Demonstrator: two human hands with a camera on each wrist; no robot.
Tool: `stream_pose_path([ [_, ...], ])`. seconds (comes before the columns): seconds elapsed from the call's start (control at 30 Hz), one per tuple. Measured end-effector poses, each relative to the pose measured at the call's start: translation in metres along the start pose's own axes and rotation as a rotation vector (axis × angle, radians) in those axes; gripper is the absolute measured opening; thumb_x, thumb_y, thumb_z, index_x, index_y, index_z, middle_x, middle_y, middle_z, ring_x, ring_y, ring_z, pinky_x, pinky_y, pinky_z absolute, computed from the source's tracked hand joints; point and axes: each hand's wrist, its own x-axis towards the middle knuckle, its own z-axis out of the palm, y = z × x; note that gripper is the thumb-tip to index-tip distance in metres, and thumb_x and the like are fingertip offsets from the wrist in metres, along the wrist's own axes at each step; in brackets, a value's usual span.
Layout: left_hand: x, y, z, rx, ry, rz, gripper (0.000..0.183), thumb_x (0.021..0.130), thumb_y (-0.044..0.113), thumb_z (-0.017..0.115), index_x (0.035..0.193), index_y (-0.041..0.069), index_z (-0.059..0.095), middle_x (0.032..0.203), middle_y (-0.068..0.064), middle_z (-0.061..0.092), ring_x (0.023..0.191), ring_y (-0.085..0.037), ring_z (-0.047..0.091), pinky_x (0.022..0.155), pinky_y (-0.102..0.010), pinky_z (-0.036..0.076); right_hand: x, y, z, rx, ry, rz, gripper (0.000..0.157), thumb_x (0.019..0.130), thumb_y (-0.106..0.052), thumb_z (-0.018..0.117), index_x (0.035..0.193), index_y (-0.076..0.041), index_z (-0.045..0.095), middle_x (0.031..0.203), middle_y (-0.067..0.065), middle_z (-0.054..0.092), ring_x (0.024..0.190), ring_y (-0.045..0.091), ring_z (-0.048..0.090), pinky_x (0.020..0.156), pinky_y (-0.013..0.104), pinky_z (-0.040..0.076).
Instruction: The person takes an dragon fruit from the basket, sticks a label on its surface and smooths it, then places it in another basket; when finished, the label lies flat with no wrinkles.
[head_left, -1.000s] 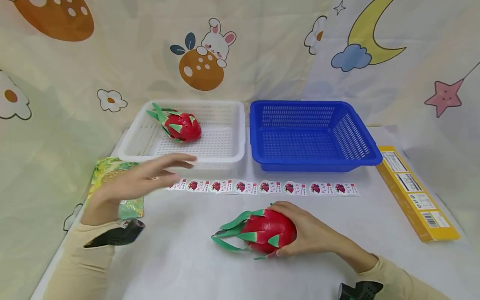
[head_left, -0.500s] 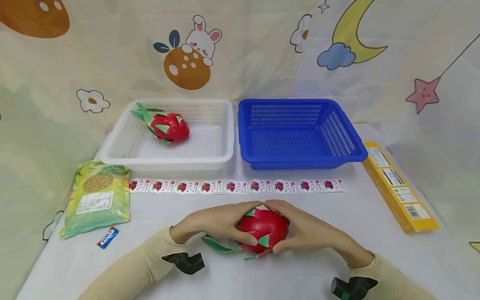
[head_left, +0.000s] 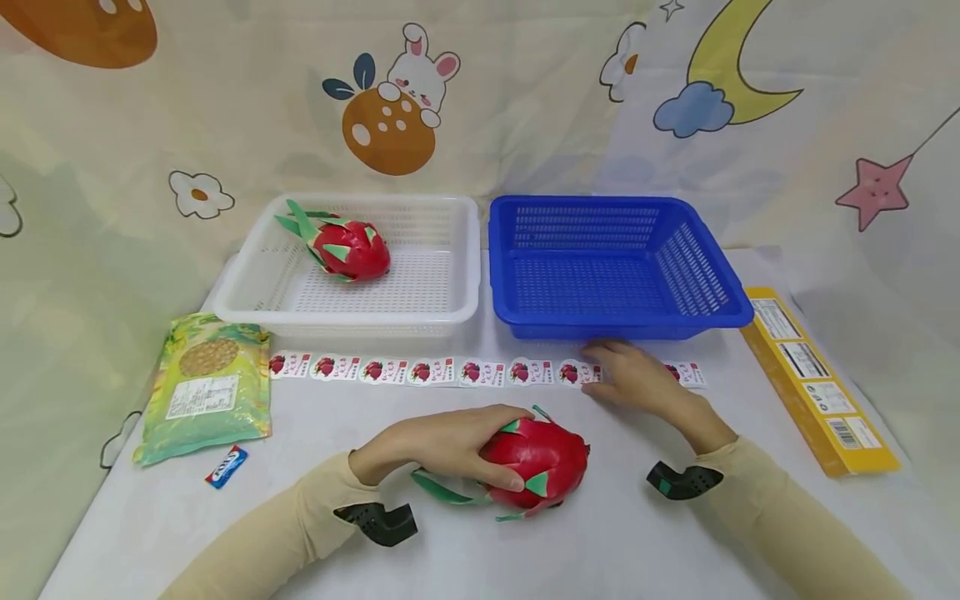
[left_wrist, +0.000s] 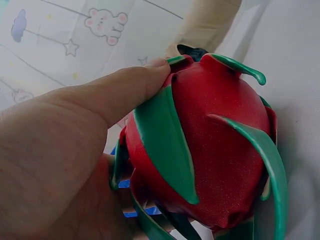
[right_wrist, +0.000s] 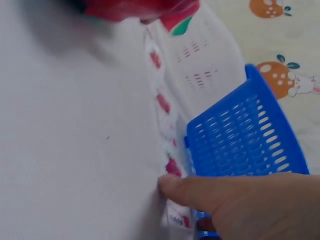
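My left hand [head_left: 453,442] grips a red dragon fruit [head_left: 551,458] with green leaf scales, lying on its side on the white table. In the left wrist view the thumb lies along the fruit's skin [left_wrist: 220,160] and the other fingers are partly hidden behind it. At the strip of dragon fruit stickers [head_left: 471,373], my right hand [head_left: 637,379] reaches over its right part. Its thumb is at the strip's near edge, while the fingertips lie across at the far side, close to the blue basket [head_left: 622,321]; the fingers are spread apart.
A white basket [head_left: 360,317] at the back left holds another dragon fruit [head_left: 352,250]. Left of the strip lie a green-yellow packet [head_left: 206,387] and a small blue-red wrapper [head_left: 227,467]. A long yellow box [head_left: 821,379] lies along the right side.
The left hand came down from the left and took hold of the dragon fruit. The right hand let go of the fruit and moved up and right to the sticker strip.
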Motion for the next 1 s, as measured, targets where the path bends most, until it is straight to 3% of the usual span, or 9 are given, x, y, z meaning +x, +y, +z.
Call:
stream_pose_path([
  [0.1, 0.002, 0.002, 0.000, -0.005, -0.010, 0.002, 0.073, 0.084, 0.042, 0.072, 0.144, 0.021, 0.036, 0.132, 0.004, 0.051, 0.119, -0.007, 0.048, 0.082, -0.017, 0.051, 0.000, 0.004, 0.005, -0.063, 0.036, 0.006, 0.050, 0.081, -0.027, 0.078, 0.121, -0.001, 0.064, 0.122, 0.020, 0.064, 0.115, 0.039, 0.058, 0.097, 0.054, 0.048],
  [0.33, 0.002, 0.002, -0.001, -0.024, -0.011, -0.002, 0.073, 0.084, 0.040, 0.073, 0.144, 0.021, 0.036, 0.132, 0.005, 0.051, 0.119, -0.007, 0.048, 0.081, -0.017, 0.051, 0.006, 0.003, 0.000, -0.076, 0.046, -0.035, 0.045, 0.079, -0.024, 0.079, 0.115, 0.000, 0.068, 0.113, 0.020, 0.067, 0.105, 0.037, 0.061, 0.092, 0.052, 0.050],
  [0.5, 0.002, 0.004, -0.002, -0.033, -0.017, -0.014, 0.074, 0.083, 0.039, 0.075, 0.144, 0.022, 0.037, 0.132, 0.005, 0.051, 0.120, -0.007, 0.048, 0.080, -0.017, 0.052, 0.008, 0.003, -0.004, -0.028, 0.017, -0.032, 0.037, 0.077, -0.024, 0.081, 0.103, 0.000, 0.070, 0.098, 0.013, 0.065, 0.087, 0.026, 0.058, 0.077, 0.041, 0.052],
  [0.63, 0.004, 0.004, -0.002, -0.026, -0.024, -0.009, 0.076, 0.082, 0.039, 0.075, 0.145, 0.021, 0.036, 0.133, 0.004, 0.051, 0.121, -0.008, 0.047, 0.080, -0.017, 0.052, 0.008, 0.005, -0.009, 0.068, -0.007, -0.018, 0.024, 0.077, -0.021, 0.081, 0.090, -0.006, 0.068, 0.080, 0.003, 0.060, 0.073, 0.016, 0.049, 0.064, 0.029, 0.042],
  [0.73, 0.006, 0.004, -0.002, -0.025, -0.027, -0.001, 0.076, 0.083, 0.039, 0.075, 0.145, 0.020, 0.035, 0.134, 0.004, 0.051, 0.122, -0.008, 0.047, 0.080, -0.017, 0.052, 0.008, 0.005, -0.013, 0.138, -0.021, -0.019, 0.014, 0.079, -0.017, 0.079, 0.086, -0.010, 0.068, 0.075, -0.002, 0.060, 0.071, 0.014, 0.050, 0.065, 0.028, 0.043],
  [0.87, 0.006, 0.005, -0.004, -0.010, -0.042, -0.002, 0.081, 0.083, 0.041, 0.074, 0.148, 0.016, 0.032, 0.136, 0.003, 0.049, 0.124, -0.009, 0.046, 0.081, -0.017, 0.051, 0.005, 0.003, -0.020, 0.178, -0.033, -0.064, 0.009, 0.082, -0.014, 0.076, 0.089, -0.013, 0.071, 0.081, -0.004, 0.068, 0.077, 0.013, 0.059, 0.074, 0.036, 0.053],
  [1.0, 0.006, 0.015, -0.016, 0.070, -0.013, 0.039, 0.083, 0.085, 0.045, 0.070, 0.150, 0.012, 0.031, 0.144, 0.000, 0.045, 0.131, -0.012, 0.043, 0.095, -0.022, 0.049, 0.004, -0.002, -0.026, 0.192, -0.041, -0.110, 0.009, 0.084, -0.013, 0.074, 0.092, -0.012, 0.071, 0.083, -0.004, 0.068, 0.078, 0.012, 0.060, 0.073, 0.034, 0.054],
])
